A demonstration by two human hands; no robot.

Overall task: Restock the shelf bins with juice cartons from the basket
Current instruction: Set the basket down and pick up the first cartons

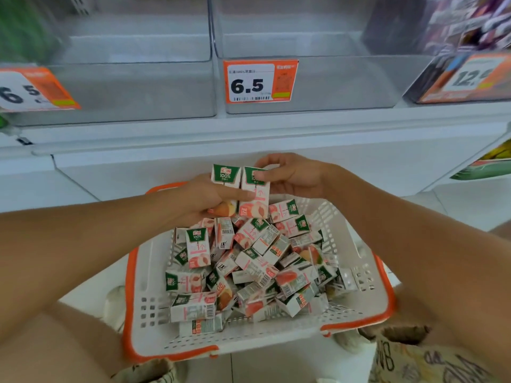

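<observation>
Floor: pale tile (pixel 276 366) underfoot, and a white basket (pixel 149 275) with an orange rim sits on it between the person's knees.
Shelf: white shelf front (pixel 249 139) runs across, carrying clear plastic bins side by side.
Left bin: left bin (pixel 132 87) shows see-through walls, with a blurred orange price tag (pixel 33 89) at its left corner reading "6.5".
Middle bin: middle bin (pixel 331 84) wears a sharp orange-and-white tag (pixel 260 81), big "6.5", a barcode below, small print too fine to read.
Right side: a dark tilted tray with a tag (pixel 470 78) starting "12", the rest smeared; purple packs (pixel 470 20) blur above it.
Left hand: left hand (pixel 210 197) is curled round the lower part of an upright carton (pixel 224 178), green top marked "100%".
Right hand: right hand (pixel 290 175) pinches the top of a second carton (pixel 255 200), thumb on its green panel, touching the first carton's side; both are held just above the basket's far edge.
Basket load: loose cartons (pixel 249 269) heaped every which way, white and pink with peach pictures, green "100%" panels, barcodes showing.
Clothing: printed fabric (pixel 431 360) at lower right.
</observation>
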